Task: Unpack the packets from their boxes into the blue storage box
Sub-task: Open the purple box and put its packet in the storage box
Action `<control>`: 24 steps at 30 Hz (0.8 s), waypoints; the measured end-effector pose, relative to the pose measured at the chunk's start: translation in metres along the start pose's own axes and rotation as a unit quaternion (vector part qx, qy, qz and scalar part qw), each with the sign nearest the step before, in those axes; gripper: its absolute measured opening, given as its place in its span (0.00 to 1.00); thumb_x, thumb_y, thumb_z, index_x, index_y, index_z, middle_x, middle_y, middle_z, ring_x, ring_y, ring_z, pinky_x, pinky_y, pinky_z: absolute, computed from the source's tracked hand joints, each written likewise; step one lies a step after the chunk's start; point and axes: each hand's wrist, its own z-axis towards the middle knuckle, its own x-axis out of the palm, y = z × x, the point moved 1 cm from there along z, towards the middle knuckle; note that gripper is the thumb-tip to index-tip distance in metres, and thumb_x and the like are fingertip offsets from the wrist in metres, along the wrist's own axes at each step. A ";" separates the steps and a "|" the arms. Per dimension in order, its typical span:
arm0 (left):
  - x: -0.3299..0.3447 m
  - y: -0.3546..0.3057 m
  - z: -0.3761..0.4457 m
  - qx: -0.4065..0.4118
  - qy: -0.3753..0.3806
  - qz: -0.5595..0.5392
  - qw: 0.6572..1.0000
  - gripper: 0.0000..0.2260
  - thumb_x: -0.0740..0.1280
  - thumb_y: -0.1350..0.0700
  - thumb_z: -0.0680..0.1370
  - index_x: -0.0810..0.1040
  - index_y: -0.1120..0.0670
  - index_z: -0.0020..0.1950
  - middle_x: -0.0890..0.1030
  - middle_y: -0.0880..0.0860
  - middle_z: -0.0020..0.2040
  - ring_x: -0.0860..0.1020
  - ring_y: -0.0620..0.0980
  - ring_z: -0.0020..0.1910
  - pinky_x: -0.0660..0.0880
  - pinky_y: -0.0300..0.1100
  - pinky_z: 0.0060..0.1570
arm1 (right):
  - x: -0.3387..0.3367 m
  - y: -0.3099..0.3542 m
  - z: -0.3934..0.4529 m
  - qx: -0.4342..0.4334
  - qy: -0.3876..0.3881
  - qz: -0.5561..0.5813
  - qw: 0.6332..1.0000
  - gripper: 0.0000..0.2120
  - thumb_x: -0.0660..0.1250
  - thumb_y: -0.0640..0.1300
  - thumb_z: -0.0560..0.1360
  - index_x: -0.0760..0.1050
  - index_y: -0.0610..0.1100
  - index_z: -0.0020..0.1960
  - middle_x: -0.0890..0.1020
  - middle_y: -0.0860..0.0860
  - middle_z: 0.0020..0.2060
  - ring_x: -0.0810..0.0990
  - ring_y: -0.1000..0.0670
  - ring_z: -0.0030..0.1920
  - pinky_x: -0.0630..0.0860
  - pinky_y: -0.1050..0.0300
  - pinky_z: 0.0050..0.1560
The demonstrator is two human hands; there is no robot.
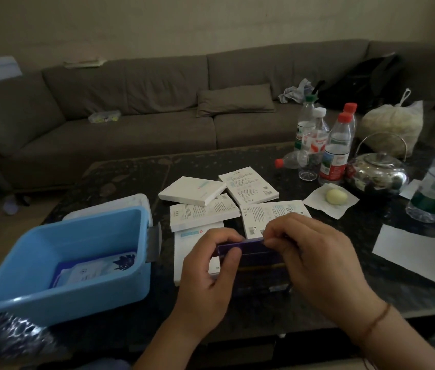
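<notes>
A dark purple box [257,259] is held over the dark table between both hands. My left hand [211,265] grips its left end. The fingertips of my right hand [307,252] pinch the top edge at its right side. To the left stands the blue storage box [24,279], open, with white and blue packets [90,271] lying in its bottom. Several white flat boxes [195,192] lie scattered on the table just beyond my hands; one is partly hidden under my left hand.
The storage box's white lid [131,202] lies behind it. Several plastic water bottles [336,153], a shiny metal teapot [379,172], a pale egg on a tissue [336,196] and a white sheet [421,252] occupy the right of the table. A grey sofa [131,124] runs behind.
</notes>
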 end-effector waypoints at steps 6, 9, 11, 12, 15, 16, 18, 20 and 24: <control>0.000 0.003 0.000 -0.005 -0.004 0.019 1.000 0.07 0.61 0.50 0.79 0.76 0.47 0.55 0.78 0.40 0.51 0.78 0.45 0.55 0.75 0.30 0.50 | -0.010 0.006 0.020 0.040 0.109 -0.021 0.993 0.09 0.64 0.48 0.76 0.70 0.59 0.40 0.77 0.61 0.37 0.75 0.58 0.40 0.64 0.68 0.36; 0.002 0.004 0.000 -0.019 -0.006 0.021 1.000 0.08 0.60 0.50 0.79 0.76 0.49 0.54 0.78 0.40 0.50 0.78 0.45 0.55 0.75 0.30 0.49 | -0.012 0.007 0.027 0.053 0.139 -0.014 0.989 0.13 0.63 0.47 0.77 0.67 0.60 0.36 0.77 0.61 0.35 0.74 0.58 0.39 0.66 0.65 0.36; 0.003 0.005 0.000 -0.014 0.001 0.023 1.000 0.08 0.59 0.52 0.79 0.75 0.50 0.54 0.78 0.40 0.50 0.78 0.44 0.54 0.74 0.29 0.49 | -0.015 0.006 0.031 0.060 0.143 0.017 0.988 0.14 0.63 0.45 0.77 0.68 0.59 0.36 0.80 0.60 0.35 0.77 0.59 0.40 0.72 0.59 0.39; 0.004 0.005 0.000 -0.009 0.004 0.026 1.000 0.08 0.59 0.52 0.80 0.75 0.51 0.55 0.78 0.40 0.50 0.78 0.44 0.54 0.74 0.29 0.49 | -0.016 0.006 0.034 0.059 0.139 0.030 0.988 0.14 0.64 0.44 0.77 0.69 0.59 0.36 0.81 0.60 0.35 0.79 0.59 0.40 0.76 0.56 0.41; 0.002 0.010 -0.001 -0.011 0.013 0.039 0.999 0.09 0.57 0.48 0.81 0.74 0.48 0.58 0.77 0.40 0.51 0.78 0.45 0.55 0.75 0.31 0.50 | -0.014 0.001 0.037 0.038 0.128 0.046 0.990 0.13 0.66 0.43 0.77 0.72 0.59 0.38 0.81 0.62 0.34 0.80 0.60 0.40 0.78 0.54 0.44; 0.001 0.011 -0.001 -0.012 0.018 0.042 0.999 0.10 0.57 0.47 0.82 0.73 0.46 0.58 0.77 0.40 0.52 0.78 0.45 0.56 0.75 0.31 0.50 | -0.012 0.000 0.037 0.031 0.123 0.056 0.990 0.12 0.67 0.43 0.76 0.72 0.59 0.39 0.81 0.62 0.34 0.80 0.60 0.40 0.78 0.56 0.44; 0.000 0.012 0.000 -0.010 0.023 0.035 0.999 0.09 0.57 0.46 0.82 0.72 0.44 0.59 0.77 0.40 0.53 0.77 0.46 0.56 0.75 0.32 0.51 | -0.011 -0.004 0.036 0.029 0.125 0.087 0.988 0.13 0.67 0.42 0.76 0.72 0.59 0.40 0.81 0.62 0.35 0.80 0.61 0.42 0.78 0.62 0.44; -0.001 0.012 0.000 -0.028 0.017 -0.001 0.999 0.08 0.60 0.47 0.80 0.73 0.44 0.58 0.77 0.40 0.53 0.77 0.47 0.57 0.76 0.34 0.51 | -0.009 -0.008 0.037 0.034 0.133 0.125 0.983 0.13 0.67 0.40 0.76 0.73 0.59 0.41 0.81 0.64 0.40 0.80 0.62 0.44 0.77 0.66 0.45; 0.000 0.012 -0.001 -0.078 0.004 -0.058 0.995 0.09 0.61 0.45 0.78 0.75 0.42 0.56 0.79 0.42 0.53 0.79 0.50 0.56 0.80 0.45 0.52 | -0.004 -0.013 0.037 0.035 0.115 0.157 0.980 0.13 0.68 0.38 0.75 0.73 0.57 0.42 0.82 0.63 0.41 0.81 0.59 0.42 0.77 0.64 0.43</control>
